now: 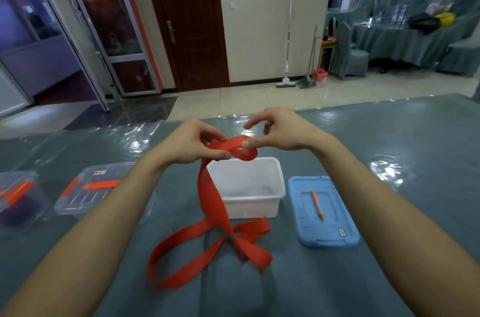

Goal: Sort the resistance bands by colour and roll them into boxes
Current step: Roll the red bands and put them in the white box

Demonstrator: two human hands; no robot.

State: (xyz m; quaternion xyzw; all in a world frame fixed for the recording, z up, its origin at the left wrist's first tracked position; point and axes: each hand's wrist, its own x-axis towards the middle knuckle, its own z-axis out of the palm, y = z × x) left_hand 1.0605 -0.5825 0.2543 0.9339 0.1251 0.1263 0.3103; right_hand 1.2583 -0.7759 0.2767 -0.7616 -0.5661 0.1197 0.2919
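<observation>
while both hands are hovering above the table, the left hand (192, 144) is pinching the red resistance band (211, 202) between thumb and fingers, and the right hand (275, 135) is pressing its thumb on the top of a small loop of the same band, its forefinger curled free above it. the loop is sitting between the two hands, just over the far rim of the open white box (249, 186).

from the left hand the band is hanging down in front of the box's left wall, hiding part of it, then lying in loose crossed loops on the grey-blue table cover (389, 160), close against the box's near side. the box is showing nothing inside.

right of the box a blue lid (327, 212) is lying flat, with an orange pen (317, 204) resting on it. left of the box, partly behind the left forearm, a clear lidded box (91, 189) with orange clasps is sitting; its contents are hard to make out. further left a second clear box (18, 202), cut off by the frame edge, is holding something dark purple, blurred.

both forearms are reaching in from the lower corners, bare, wrists bent inward toward each other. far behind, a mop (287, 44) is leaning on the wall.
</observation>
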